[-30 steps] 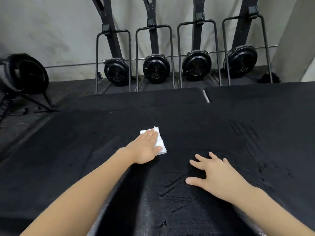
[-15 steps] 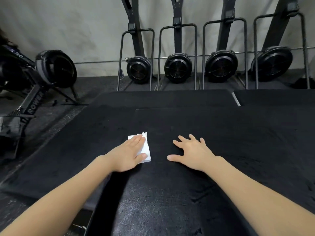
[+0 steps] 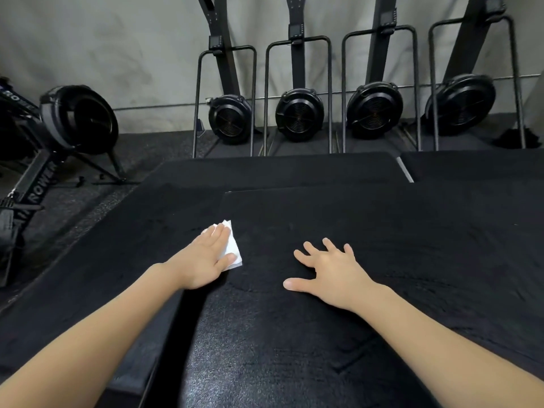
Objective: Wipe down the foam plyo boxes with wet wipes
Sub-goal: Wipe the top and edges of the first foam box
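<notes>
Black foam box (image 3: 382, 245), left hand (image 3: 203, 260) flat on wipe (image 3: 234, 248) lying lengthwise away

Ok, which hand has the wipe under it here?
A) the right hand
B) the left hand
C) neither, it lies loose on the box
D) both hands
B: the left hand lies flat on the white wipe, pressing it to the black box, while the right hand rests spread on bare foam.
</notes>
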Action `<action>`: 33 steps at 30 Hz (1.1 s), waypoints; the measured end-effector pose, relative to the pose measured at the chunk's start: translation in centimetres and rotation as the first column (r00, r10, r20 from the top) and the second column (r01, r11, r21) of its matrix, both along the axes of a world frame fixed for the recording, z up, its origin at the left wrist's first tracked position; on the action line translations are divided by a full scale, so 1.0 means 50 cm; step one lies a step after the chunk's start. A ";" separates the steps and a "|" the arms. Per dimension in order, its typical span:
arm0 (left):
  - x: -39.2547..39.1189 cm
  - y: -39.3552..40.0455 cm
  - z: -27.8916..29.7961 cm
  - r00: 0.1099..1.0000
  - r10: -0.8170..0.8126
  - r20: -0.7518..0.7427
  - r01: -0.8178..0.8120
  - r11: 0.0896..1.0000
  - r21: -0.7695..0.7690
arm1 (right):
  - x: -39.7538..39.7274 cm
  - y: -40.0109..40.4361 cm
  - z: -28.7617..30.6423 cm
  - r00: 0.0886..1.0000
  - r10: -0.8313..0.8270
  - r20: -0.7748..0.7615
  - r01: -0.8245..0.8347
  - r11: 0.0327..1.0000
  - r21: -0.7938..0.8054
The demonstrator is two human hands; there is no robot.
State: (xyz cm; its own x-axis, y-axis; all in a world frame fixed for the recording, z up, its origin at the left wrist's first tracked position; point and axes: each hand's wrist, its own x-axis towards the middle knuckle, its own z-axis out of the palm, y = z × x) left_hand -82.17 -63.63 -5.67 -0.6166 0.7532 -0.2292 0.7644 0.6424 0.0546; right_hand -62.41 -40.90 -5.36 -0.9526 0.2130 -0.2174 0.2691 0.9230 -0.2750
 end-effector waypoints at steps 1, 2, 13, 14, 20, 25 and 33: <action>0.001 0.021 0.003 1.000 -0.009 -0.009 0.009 1.000 -0.011 | 0.000 0.001 -0.001 1.000 0.002 -0.003 -0.002 1.000 -0.002; 0.004 0.042 0.005 1.000 -0.016 -0.014 0.016 1.000 -0.022 | 0.000 0.002 -0.003 1.000 0.004 -0.013 -0.004 1.000 -0.001; 0.090 0.313 0.000 0.981 -0.191 -0.025 0.191 0.982 -0.013 | 0.068 0.108 0.007 0.961 -0.060 -0.272 0.076 0.996 0.051; 0.107 0.341 -0.001 0.978 -0.205 -0.020 0.205 0.979 -0.009 | 0.085 0.134 0.012 0.963 -0.086 -0.257 0.108 0.991 0.076; 0.199 0.498 0.005 0.963 -0.268 0.016 0.267 0.963 0.031 | 0.220 0.249 0.019 0.930 -0.322 -0.179 0.355 0.914 0.197; 0.261 0.605 0.000 0.946 -0.320 0.049 0.317 0.946 0.065 | 0.271 0.265 -0.005 0.957 -0.262 -0.128 0.281 0.944 0.172; 0.319 0.740 0.015 0.908 -0.414 0.068 0.415 0.910 -0.009 | 0.293 0.302 0.008 0.981 -0.186 -0.063 0.184 0.982 -0.031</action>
